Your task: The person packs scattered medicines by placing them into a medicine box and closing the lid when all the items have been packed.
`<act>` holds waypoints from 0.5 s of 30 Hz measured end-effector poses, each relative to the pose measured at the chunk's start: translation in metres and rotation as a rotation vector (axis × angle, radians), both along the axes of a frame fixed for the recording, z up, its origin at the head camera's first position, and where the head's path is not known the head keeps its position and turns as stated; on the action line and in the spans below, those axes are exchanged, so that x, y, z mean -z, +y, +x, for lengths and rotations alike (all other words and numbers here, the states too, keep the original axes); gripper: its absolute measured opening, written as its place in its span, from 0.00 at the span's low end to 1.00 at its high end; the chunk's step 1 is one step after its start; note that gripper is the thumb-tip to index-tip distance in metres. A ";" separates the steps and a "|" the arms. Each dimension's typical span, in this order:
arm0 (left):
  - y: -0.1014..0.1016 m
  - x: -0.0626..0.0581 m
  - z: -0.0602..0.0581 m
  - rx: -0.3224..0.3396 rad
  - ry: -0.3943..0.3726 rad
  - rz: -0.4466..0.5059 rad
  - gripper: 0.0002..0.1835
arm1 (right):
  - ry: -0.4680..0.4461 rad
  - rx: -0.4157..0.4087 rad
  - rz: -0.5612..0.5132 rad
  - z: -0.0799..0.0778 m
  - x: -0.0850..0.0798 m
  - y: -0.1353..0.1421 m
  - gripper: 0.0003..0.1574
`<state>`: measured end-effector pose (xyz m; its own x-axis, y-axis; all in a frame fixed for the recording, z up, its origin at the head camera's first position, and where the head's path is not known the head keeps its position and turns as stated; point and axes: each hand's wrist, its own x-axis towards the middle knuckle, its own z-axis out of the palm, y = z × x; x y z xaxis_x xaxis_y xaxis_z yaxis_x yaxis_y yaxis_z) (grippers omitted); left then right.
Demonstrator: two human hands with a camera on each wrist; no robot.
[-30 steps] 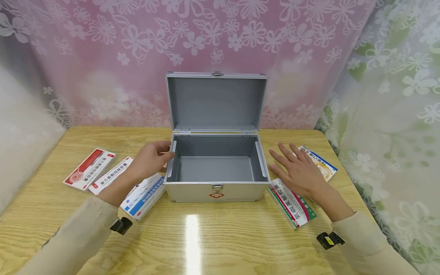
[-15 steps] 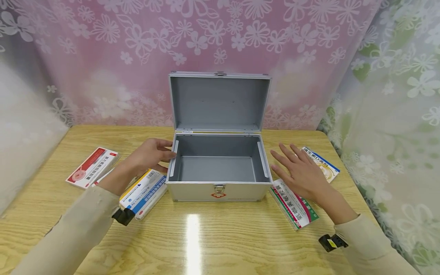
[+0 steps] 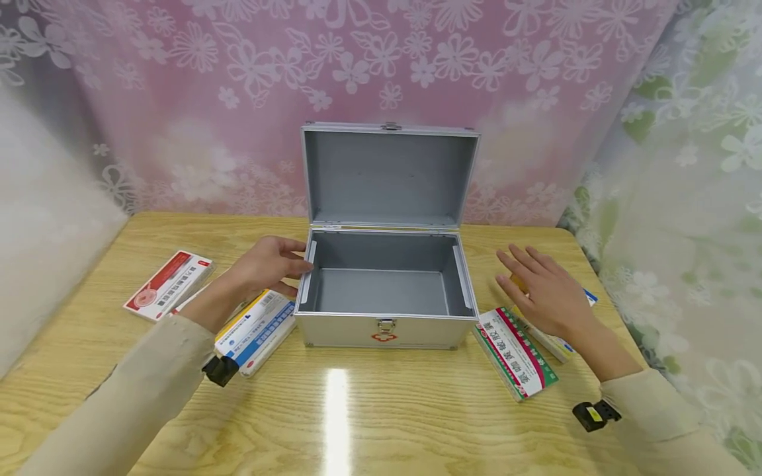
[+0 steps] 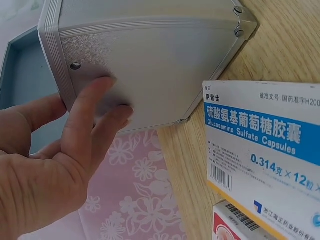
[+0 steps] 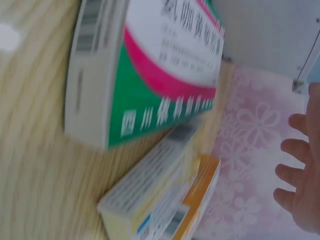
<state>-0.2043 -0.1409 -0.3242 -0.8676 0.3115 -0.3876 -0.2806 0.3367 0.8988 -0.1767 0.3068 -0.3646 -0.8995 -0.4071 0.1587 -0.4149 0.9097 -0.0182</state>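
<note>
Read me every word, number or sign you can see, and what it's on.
"伊索佳": blue-striped box
"批准文号 国药准字H200…": same box
"硫酸氨基葡萄糖胶囊": same box
"Glucosamine Sulfate Capsules": same box
"0.314克×12粒×…": same box
"浙江海正药业股份有…": same box
"氨咖黄敏胶囊": green-and-white box
"四川…": green-and-white box
Cross sign: metal case
Remaining print: too small or blurred.

Downward head and close left-wrist views share the case (image 3: 342, 332)

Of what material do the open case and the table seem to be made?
The case: probably metal-faced, silvery and satin, with ribbed edging. The table: wood or wood-print laminate, unclear which; grain shows, and a glossy light streak.
</note>
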 end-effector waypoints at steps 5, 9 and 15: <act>0.001 0.000 -0.002 -0.008 -0.006 0.022 0.30 | -0.017 0.042 -0.031 -0.007 0.000 0.020 0.36; 0.001 0.001 -0.002 -0.019 -0.011 0.043 0.30 | -0.047 0.079 -0.046 -0.012 -0.002 0.033 0.37; -0.001 0.003 0.000 -0.027 -0.009 0.027 0.30 | -0.114 0.112 -0.028 -0.022 0.001 0.051 0.40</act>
